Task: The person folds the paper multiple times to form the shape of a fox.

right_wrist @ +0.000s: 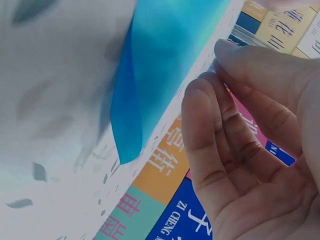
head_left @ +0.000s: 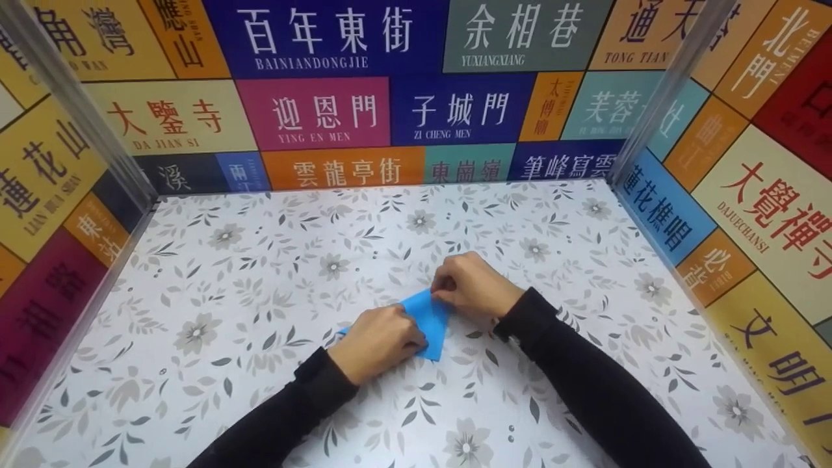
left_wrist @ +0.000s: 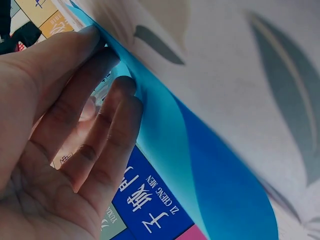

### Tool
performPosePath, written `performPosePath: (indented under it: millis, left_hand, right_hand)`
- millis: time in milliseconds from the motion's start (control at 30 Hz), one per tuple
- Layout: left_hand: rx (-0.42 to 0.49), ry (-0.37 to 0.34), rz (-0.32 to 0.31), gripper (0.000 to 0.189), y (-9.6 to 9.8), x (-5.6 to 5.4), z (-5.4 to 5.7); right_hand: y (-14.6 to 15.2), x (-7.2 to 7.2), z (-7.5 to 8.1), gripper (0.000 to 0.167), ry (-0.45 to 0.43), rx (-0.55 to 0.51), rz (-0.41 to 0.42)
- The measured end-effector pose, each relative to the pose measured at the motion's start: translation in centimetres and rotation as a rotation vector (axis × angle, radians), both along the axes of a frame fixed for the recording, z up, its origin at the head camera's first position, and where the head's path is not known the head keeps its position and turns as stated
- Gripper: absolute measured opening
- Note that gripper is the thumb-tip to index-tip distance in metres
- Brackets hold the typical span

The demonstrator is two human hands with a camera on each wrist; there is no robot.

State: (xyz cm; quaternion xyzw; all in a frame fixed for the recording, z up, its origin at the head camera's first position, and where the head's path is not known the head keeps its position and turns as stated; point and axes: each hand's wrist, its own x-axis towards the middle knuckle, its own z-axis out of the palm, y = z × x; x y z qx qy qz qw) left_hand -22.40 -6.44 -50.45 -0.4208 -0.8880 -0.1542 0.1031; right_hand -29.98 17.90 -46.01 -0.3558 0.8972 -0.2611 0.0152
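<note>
A sheet of bright blue paper lies on the patterned tabletop between both hands. My left hand rests across its left part, hiding much of it, and a small blue tip shows behind that hand. In the left wrist view the fingertips press the blue paper, which bows up beside them in a curved flap. At the upper right corner, thumb and forefinger of my right hand pinch the paper's edge. The right wrist view shows a darker folded strip along the paper's side.
The tabletop carries a grey leaf-and-flower print. Panels with coloured Chinese signs stand at the back and on both sides, joined by clear corner strips. Black sleeves cover both forearms.
</note>
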Motion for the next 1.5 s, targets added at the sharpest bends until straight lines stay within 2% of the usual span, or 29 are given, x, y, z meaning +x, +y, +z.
performPosePath:
  millis: [267, 400, 767, 933, 1500]
  left_hand:
    - [0.020, 0.024, -0.013, 0.020, -0.1, -0.1, -0.1]
    - [0.032, 0.041, -0.015, 0.022, -0.1, -0.2, -0.1]
    - [0.017, -0.003, -0.020, 0.020, 0.0, -0.3, 0.0]
    - [0.019, -0.012, -0.023, 0.020, 0.0, -0.3, 0.0]
    - [0.016, -0.038, -0.023, 0.015, -0.1, -0.3, 0.1]
  right_hand:
    - [-1.6, -2.4, 0.1, 0.004, 0.009, 0.068, 0.099]
    - [-2.3, -3.2, 0.1, 0.005, -0.004, 0.088, 0.112]
    - [-3.4, -4.4, -0.4, 0.011, -0.046, 0.104, 0.182]
    - [-3.8, -4.9, -0.9, 0.010, -0.084, 0.116, 0.179]
    - [-4.6, -5.8, -1.7, 0.008, -0.070, 0.123, 0.179]
